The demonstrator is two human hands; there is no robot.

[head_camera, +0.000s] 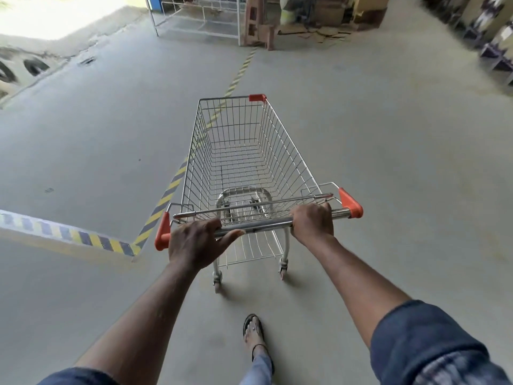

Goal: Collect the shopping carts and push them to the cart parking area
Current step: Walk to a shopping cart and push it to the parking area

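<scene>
An empty silver wire shopping cart (249, 151) with orange corner caps stands on the grey concrete floor straight in front of me. Its chrome handle bar (263, 225) runs across the near end. My left hand (195, 241) is wrapped over the left part of the bar, thumb stretched along it. My right hand (313, 220) is closed around the right part, just inside the orange end cap (350, 203). Both arms are stretched forward. The basket holds nothing.
A yellow-and-black striped floor line (163, 200) runs diagonally under the cart's left side and bends left along a low kerb (63, 233). A white wire rack (202, 16), brown crates and cardboard stand far ahead. Stacked goods line the right edge. My sandalled foot (254, 329) is below the cart.
</scene>
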